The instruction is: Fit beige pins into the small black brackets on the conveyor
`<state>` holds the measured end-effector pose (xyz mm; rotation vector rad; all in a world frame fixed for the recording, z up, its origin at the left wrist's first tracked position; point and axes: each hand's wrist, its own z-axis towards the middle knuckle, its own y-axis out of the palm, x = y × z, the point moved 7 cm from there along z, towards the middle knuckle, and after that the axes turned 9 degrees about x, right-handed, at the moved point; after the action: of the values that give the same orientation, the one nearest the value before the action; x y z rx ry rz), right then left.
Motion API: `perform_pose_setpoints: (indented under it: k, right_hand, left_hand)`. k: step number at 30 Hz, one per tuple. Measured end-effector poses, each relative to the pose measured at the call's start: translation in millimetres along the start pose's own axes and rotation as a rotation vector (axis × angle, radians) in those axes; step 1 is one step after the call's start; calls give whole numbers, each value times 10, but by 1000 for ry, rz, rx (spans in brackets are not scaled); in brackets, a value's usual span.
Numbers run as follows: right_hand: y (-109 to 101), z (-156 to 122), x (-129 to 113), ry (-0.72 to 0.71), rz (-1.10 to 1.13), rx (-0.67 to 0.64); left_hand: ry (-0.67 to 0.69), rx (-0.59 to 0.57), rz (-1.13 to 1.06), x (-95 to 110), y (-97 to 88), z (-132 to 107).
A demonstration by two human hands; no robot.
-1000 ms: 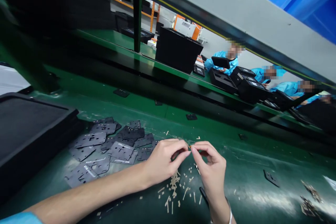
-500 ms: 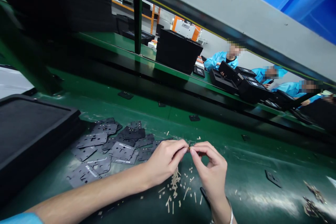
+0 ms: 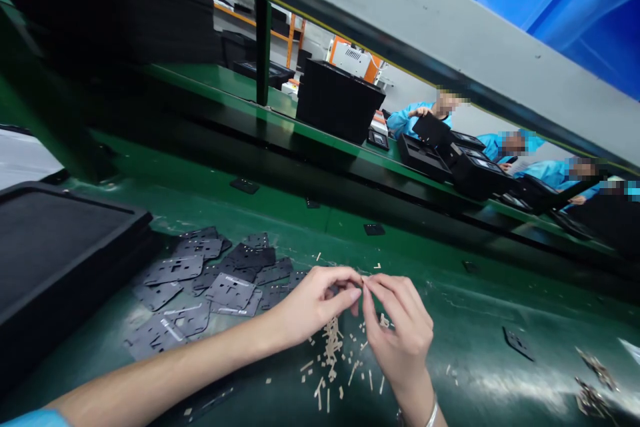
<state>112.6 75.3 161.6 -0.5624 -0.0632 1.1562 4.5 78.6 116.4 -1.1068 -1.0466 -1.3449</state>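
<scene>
My left hand (image 3: 317, 303) and my right hand (image 3: 403, 320) meet over the green bench, with fingertips pinched together at one spot. Whatever tiny piece sits between those tips is too small and too hidden to name. Small tan strips and scraps (image 3: 331, 343) lie scattered on the bench below the hands, partly behind the right one. Left of my left hand spreads a loose pile of thin black plates (image 3: 231, 290) with cut-outs, some with pale strips along an edge.
A large black tray (image 3: 65, 233) stands at the left. Single black plates lie apart, one of them at the right (image 3: 519, 342). Small metal parts (image 3: 593, 390) are heaped at the lower right. A shelf beam (image 3: 400, 7) crosses overhead. People in blue work opposite.
Both hands stay together, but their fingers have shifted; the small dark and orange piece between the tips is now mostly hidden. A person opposite has moved a hand up on a black panel.
</scene>
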Motion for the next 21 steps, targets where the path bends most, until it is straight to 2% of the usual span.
perform_pose_setpoints:
  k: [2,4,7,9,12,16,19,21]
  right_hand:
    - [8,-9,-43,-24,32,-14]
    - [-8,-9,-23,41,90,-15]
    - [-18,-14,136,298,148,-30]
    - [22,-40,249,480,177,-98]
    - [87,-70,326,626,244,-186]
    - [114,-88,331,639,258,-190]
    - [86,-96,330,602,193,-132]
    - [28,-84,340,567,136,-62]
  left_hand:
    - [-20,42,-133,-4,-26,0]
    - [-36,72,-184,-33,-46,3]
    - [-36,76,-168,-65,-53,10]
    - [-5,74,-126,-53,-59,12]
    - [50,59,-27,-15,-55,2]
    - [85,38,107,10,-25,-29]
    - [63,28,198,-48,-32,18]
    - [44,49,403,-156,-114,157]
